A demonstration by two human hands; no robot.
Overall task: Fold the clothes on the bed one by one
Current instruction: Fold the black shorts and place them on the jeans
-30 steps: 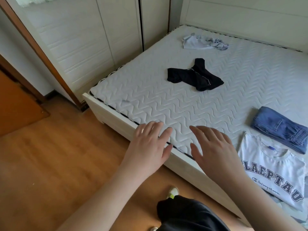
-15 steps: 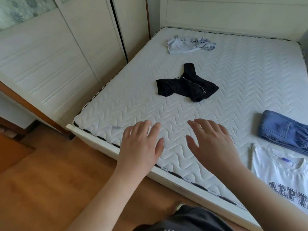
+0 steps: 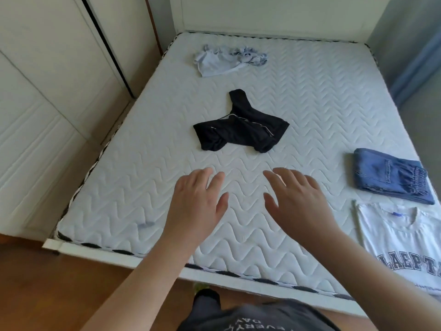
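1. With fingers spread and holding nothing, left hand [image 3: 199, 201] and right hand [image 3: 298, 201] hover side by side over the mattress [image 3: 143, 163].
2. Black garment [image 3: 241, 130] lies crumpled beyond the fingertips, untouched.
3. Pale blue garment [image 3: 224, 62] lies crumpled near the headboard.
4. Folded jeans [image 3: 389, 177] and white T-shirt [image 3: 401, 240] lie at right.

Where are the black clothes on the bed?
The black clothes lie crumpled mid-mattress, just beyond both open hands, with the pale blue garment farther up near the headboard.
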